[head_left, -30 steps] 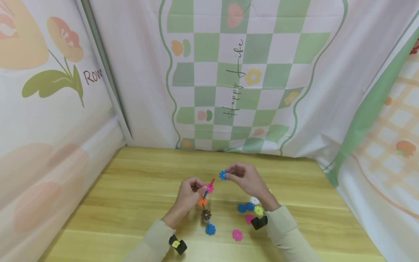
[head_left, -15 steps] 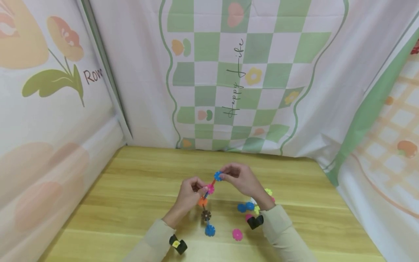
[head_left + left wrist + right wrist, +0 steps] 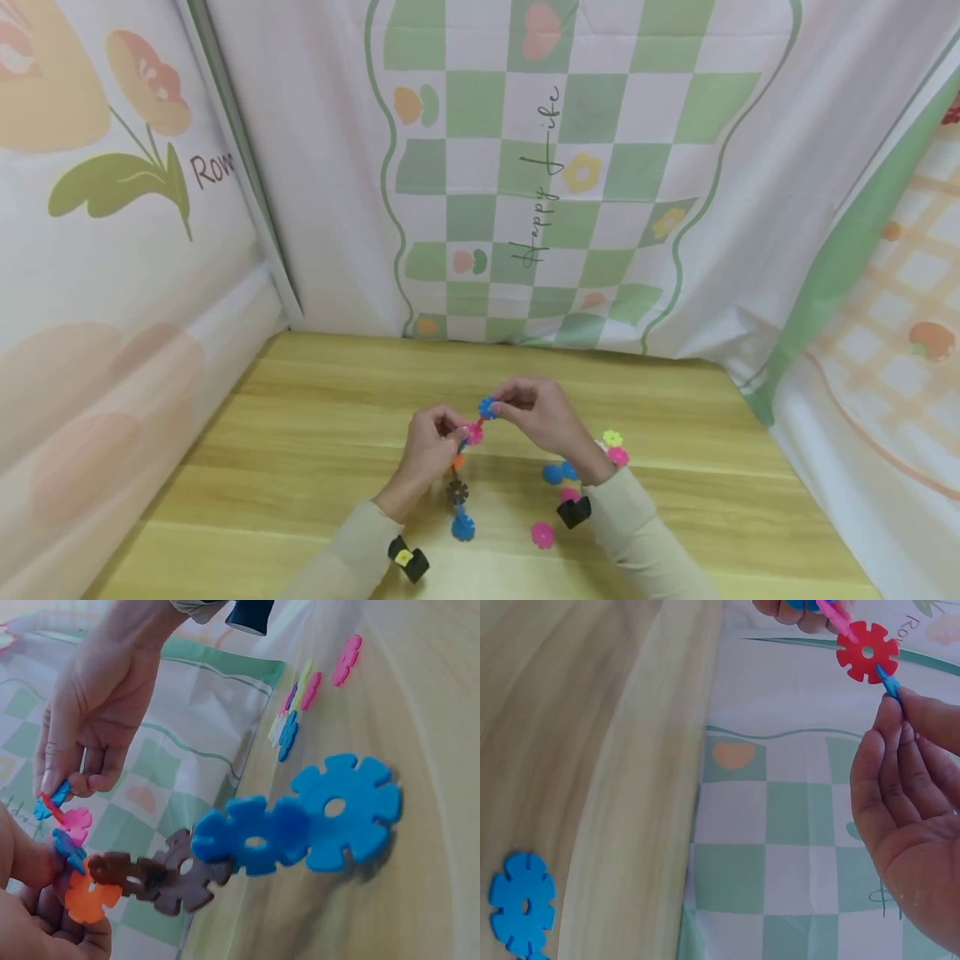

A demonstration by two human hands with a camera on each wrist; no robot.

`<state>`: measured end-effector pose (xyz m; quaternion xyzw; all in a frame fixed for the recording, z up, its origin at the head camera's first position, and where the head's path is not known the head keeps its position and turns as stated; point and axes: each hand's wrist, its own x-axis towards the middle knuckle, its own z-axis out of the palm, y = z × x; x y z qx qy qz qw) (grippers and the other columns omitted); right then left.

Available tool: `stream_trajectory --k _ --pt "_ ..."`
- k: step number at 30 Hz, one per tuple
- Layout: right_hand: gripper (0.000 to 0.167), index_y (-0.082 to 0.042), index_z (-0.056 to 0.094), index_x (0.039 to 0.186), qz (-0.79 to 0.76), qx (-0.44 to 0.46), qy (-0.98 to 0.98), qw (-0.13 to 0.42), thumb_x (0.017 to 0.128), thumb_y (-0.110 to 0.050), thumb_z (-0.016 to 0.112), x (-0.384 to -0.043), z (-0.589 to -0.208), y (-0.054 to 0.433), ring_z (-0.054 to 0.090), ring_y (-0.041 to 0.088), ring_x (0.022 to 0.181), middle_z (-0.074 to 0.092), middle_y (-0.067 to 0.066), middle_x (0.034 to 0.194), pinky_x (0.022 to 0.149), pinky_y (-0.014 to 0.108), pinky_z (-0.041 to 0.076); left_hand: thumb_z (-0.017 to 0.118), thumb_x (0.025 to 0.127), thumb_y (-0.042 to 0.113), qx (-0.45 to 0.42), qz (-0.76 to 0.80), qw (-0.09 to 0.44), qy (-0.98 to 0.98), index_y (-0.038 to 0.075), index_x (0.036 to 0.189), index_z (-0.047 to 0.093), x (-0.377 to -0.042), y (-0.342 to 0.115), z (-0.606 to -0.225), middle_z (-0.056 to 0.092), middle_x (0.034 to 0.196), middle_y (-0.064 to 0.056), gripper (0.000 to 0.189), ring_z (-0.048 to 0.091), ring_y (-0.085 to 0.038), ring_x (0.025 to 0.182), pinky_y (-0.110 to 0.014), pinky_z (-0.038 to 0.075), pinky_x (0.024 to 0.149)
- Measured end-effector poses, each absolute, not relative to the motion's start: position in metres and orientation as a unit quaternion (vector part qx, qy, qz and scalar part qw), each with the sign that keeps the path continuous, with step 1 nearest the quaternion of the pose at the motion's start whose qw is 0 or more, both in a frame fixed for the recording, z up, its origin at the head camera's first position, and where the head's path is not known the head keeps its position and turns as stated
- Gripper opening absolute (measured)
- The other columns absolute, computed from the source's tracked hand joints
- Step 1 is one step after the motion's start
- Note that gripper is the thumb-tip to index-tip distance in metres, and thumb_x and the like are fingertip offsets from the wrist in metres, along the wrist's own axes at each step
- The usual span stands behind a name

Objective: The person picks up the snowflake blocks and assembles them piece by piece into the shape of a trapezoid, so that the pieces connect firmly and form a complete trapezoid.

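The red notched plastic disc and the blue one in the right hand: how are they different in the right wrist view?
The red notched plastic disc shows its round face; the blue notched plastic disc is seen nearly edge-on. The right hand pinches the blue disc, while no finger visibly touches the red disc. Both are above the wooden table and touch at the rim.

The left hand (image 3: 26, 919) grips a chain of notched, flower-shaped plastic discs (image 3: 196, 887) near its orange disc (image 3: 79, 898). Two brown and two larger-looking blue discs (image 3: 364, 814) extend toward the camera. Beyond, the right hand (image 3: 101, 709) pinches a blue disc (image 3: 46, 810) joined to a red one. Loose pink, yellow and blue discs (image 3: 288, 736) lie on the pale wood-grain counter (image 3: 427, 900), beside green-and-white checked fabric (image 3: 154, 787).
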<state>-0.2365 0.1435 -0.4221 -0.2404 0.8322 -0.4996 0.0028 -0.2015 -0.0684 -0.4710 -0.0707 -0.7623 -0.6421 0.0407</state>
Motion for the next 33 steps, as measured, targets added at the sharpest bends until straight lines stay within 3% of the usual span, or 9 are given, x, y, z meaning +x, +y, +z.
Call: stream_trajectory --k 5,8,13,16,21,23,30,33 --pt "0.010 -0.008 0.078 0.105 -0.492 -0.260 0.831 0.010 0.099 -0.016 0.075 -0.244 -0.420 0.148 0.075 0.011 0.082 0.079 0.008 0.096 0.077 0.030 0.064 0.071 0.094 -0.003 -0.091 -0.664 0.007 -0.743 0.001 0.093 0.070 -0.207 -0.072 -0.472 0.067 0.084 -0.010 0.004 0.058 -0.013 0.072 -0.018 0.049 0.061" --pt "0.011 -0.008 0.077 0.107 -0.486 -0.270 0.830 0.035 0.100 -0.016 0.074 -0.251 -0.418 0.152 0.075 0.012 0.084 0.079 0.010 0.097 0.079 0.028 0.064 0.071 0.096 0.003 -0.109 -0.657 -0.011 -0.746 0.003 0.096 0.072 -0.211 -0.075 -0.471 0.071 0.089 -0.009 0.001 0.062 -0.012 0.077 -0.021 0.053 0.069" --pt "0.011 -0.009 0.077 0.109 -0.462 -0.288 0.835 0.079 0.101 -0.015 0.073 -0.257 -0.414 0.155 0.075 0.012 0.085 0.078 0.008 0.098 0.080 0.028 0.063 0.071 0.101 0.024 -0.122 -0.638 -0.027 -0.760 0.007 0.107 0.075 -0.213 -0.078 -0.471 0.076 0.103 -0.008 0.019 0.069 -0.015 0.093 -0.032 0.059 0.087" --pt "0.009 -0.011 0.078 0.108 -0.443 -0.305 0.838 0.097 0.102 -0.014 0.072 -0.256 -0.413 0.153 0.076 0.017 0.086 0.079 0.006 0.098 0.078 0.029 0.063 0.071 0.102 0.033 -0.131 -0.637 -0.028 -0.759 0.009 0.115 0.075 -0.214 -0.078 -0.473 0.076 0.111 -0.007 0.027 0.071 -0.018 0.102 -0.031 0.059 0.093" --pt "0.011 -0.012 0.078 0.109 -0.440 -0.325 0.828 0.124 0.103 -0.015 0.070 -0.253 -0.419 0.147 0.077 0.031 0.092 0.080 0.006 0.101 0.082 0.042 0.065 0.073 0.101 0.024 -0.160 -0.647 -0.026 -0.745 0.005 0.117 0.074 -0.216 -0.075 -0.478 0.076 0.112 -0.013 0.024 0.073 -0.021 0.100 -0.025 0.058 0.092" --pt "0.012 -0.011 0.078 0.110 -0.440 -0.328 0.827 0.124 0.103 -0.016 0.070 -0.252 -0.422 0.148 0.077 0.031 0.095 0.080 0.007 0.103 0.085 0.044 0.065 0.072 0.101 0.019 -0.164 -0.648 -0.024 -0.744 0.003 0.115 0.074 -0.216 -0.074 -0.480 0.076 0.109 -0.014 0.022 0.073 -0.022 0.097 -0.024 0.058 0.089" --pt "0.020 -0.003 0.075 0.116 -0.386 -0.318 0.856 0.127 0.101 -0.016 0.072 -0.236 -0.421 0.180 0.076 0.016 0.095 0.079 0.010 0.106 0.085 0.028 0.063 0.069 0.103 0.019 -0.144 -0.642 -0.015 -0.753 0.004 0.111 0.074 -0.216 -0.078 -0.477 0.076 0.105 -0.012 0.017 0.071 -0.040 0.102 -0.031 0.060 0.088" --pt "0.020 -0.001 0.075 0.114 -0.355 -0.330 0.864 0.135 0.099 -0.014 0.075 -0.223 -0.426 0.198 0.074 0.010 0.090 0.080 0.008 0.101 0.081 0.025 0.063 0.069 0.104 0.018 -0.130 -0.645 -0.008 -0.753 0.005 0.111 0.074 -0.217 -0.083 -0.476 0.077 0.105 -0.012 0.016 0.071 -0.041 0.102 -0.038 0.061 0.090"
